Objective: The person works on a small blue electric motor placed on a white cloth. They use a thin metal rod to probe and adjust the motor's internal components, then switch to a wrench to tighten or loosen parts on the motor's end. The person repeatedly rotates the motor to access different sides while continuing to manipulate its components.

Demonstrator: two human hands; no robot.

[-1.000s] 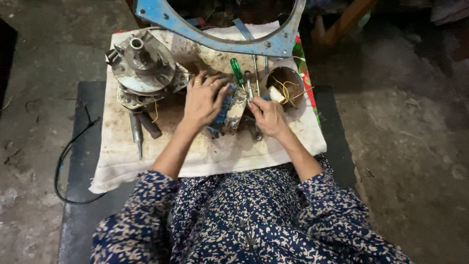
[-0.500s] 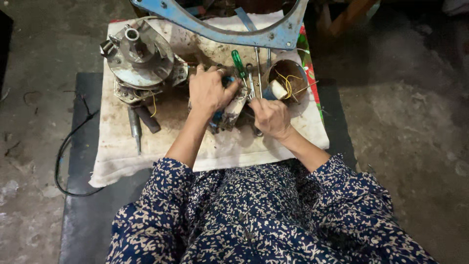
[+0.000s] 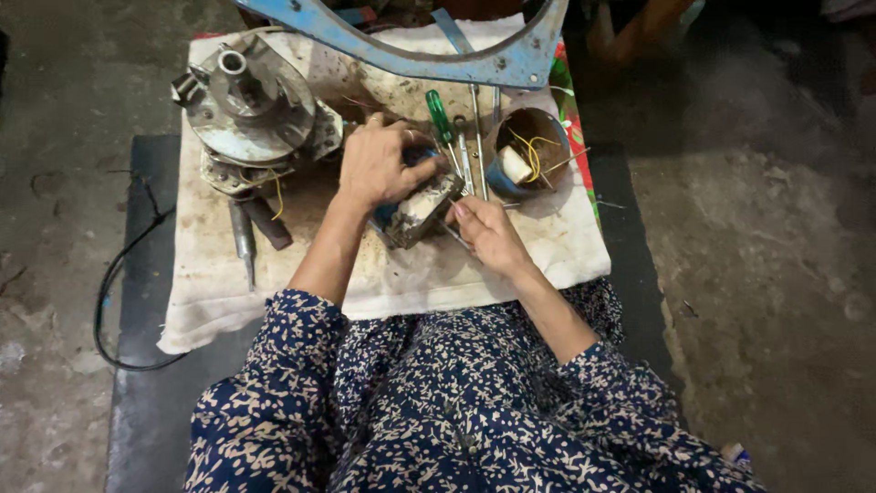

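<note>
My left hand [image 3: 379, 164] grips a small grey-and-blue block-shaped part [image 3: 418, 210] from above, tilting it up off the stained white cloth [image 3: 274, 283]. My right hand [image 3: 488, 236] sits just right of the part, fingers closed around a thin metal tool whose tip touches the part's near right side. A green-handled screwdriver [image 3: 440, 114] and other slim metal tools [image 3: 467, 155] lie just beyond both hands.
A round grey metal motor housing [image 3: 246, 100] stands at the cloth's left rear, two dark metal rods [image 3: 251, 233] in front of it. A rusty round tin [image 3: 529, 151] with wire sits right of the tools. A blue metal frame [image 3: 438, 50] arches across the back. A black cable [image 3: 114, 292] trails left.
My left hand has tilted the block-shaped part up, showing its pale face. My right hand has shifted slightly lower against it. The view has moved closer.
</note>
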